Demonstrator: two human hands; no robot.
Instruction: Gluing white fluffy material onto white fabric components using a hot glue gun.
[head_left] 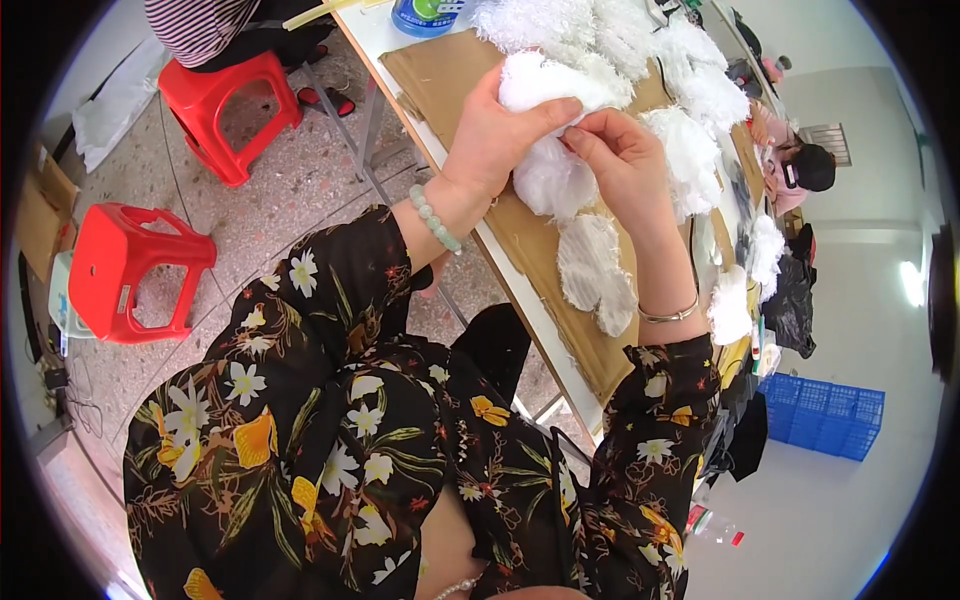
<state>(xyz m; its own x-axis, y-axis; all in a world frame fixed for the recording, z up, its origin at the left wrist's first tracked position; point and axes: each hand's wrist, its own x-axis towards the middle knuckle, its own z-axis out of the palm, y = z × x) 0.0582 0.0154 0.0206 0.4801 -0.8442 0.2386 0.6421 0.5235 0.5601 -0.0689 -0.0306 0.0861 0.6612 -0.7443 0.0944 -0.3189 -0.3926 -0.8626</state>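
Note:
My left hand point(490, 135) grips a fluffy white plush piece point(540, 85) above the table, thumb lying across its near side. Against the same piece, the fingertips of my right hand point(632, 170) are pinched together close to the left thumb. Whether something small sits between those fingertips cannot be made out. Below the hands a smoother white part point(553, 182) shows; I cannot tell if it belongs to the held piece. A flat, pale white piece point(597, 270) lies on the brown cardboard point(520, 235) nearer to me.
Cardboard covers much of the white-edged table point(500, 262). More fluffy white pieces point(685, 155) lie beyond my hands, beside a blue container point(425, 15). Red stools point(135, 270) stand at left. A person in a black cap point(808, 167) sits at right, above a blue crate point(825, 415).

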